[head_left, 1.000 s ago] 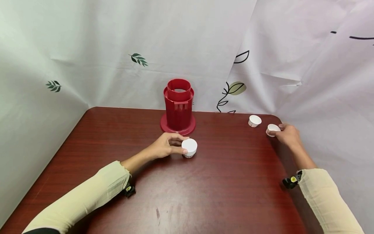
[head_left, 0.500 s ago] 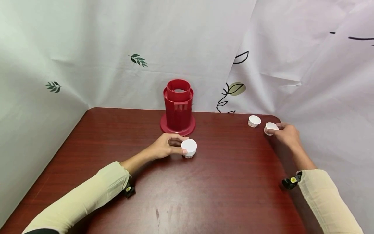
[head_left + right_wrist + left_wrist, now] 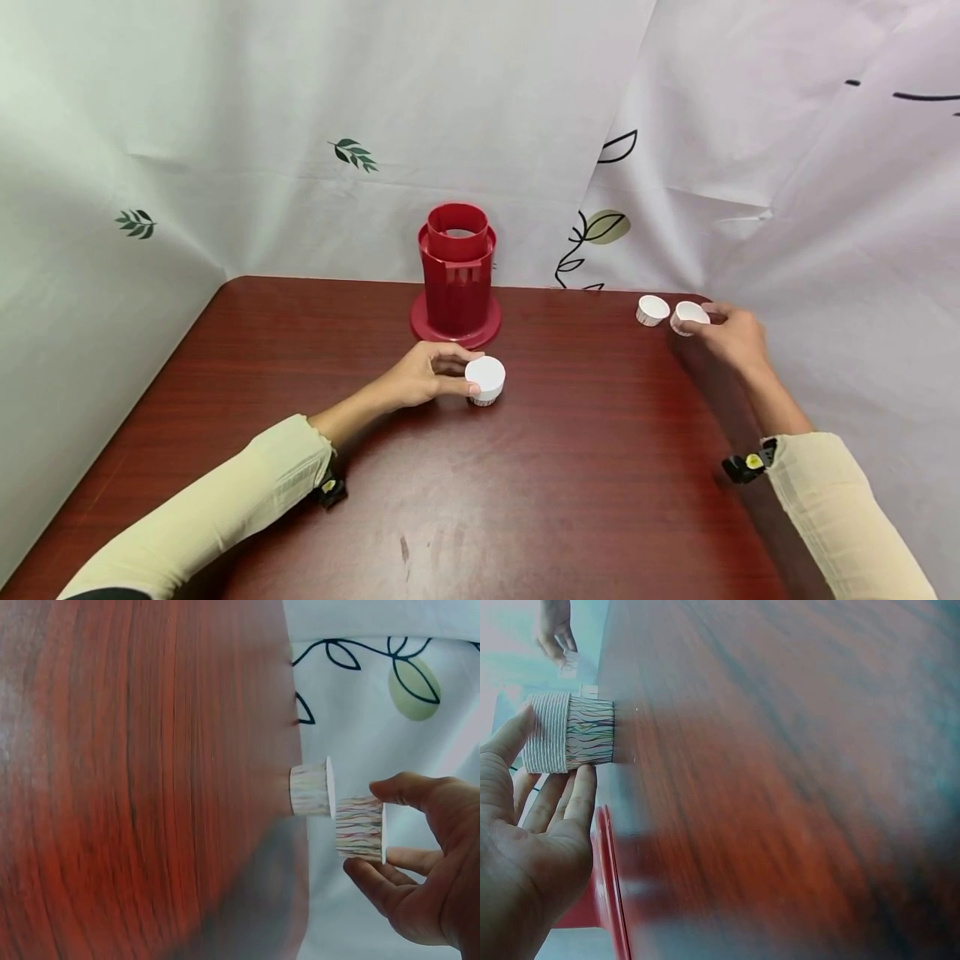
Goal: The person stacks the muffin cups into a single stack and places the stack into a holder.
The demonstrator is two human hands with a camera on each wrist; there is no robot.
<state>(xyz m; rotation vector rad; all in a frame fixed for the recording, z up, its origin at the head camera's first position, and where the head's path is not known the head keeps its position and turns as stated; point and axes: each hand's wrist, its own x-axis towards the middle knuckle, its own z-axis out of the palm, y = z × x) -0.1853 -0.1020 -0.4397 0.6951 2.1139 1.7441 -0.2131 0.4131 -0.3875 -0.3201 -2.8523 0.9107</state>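
Note:
My left hand (image 3: 420, 374) grips a nested stack of white paper baking cups (image 3: 486, 379) near the middle of the table. In the left wrist view the stack (image 3: 568, 733) shows ridged rims above a body with wavy coloured lines. My thumb lies at the rims and the fingers along the side. At the far right corner my right hand (image 3: 733, 337) pinches a single paper baking cup (image 3: 686, 318). The right wrist view shows this cup (image 3: 360, 829) raised off the tabletop. Close beside it, another baking cup (image 3: 652, 311) stands on the table, mouth up.
A red cylindrical holder (image 3: 456, 279) with a round base and an open inner tube stands at the back, behind my left hand. The dark red wooden table (image 3: 540, 492) meets white leaf-patterned cloth (image 3: 255, 142) at the back and sides.
My right hand has moved the single baking cup up and to the left, closer to the standing cup. My left hand and its stack have stayed in place.

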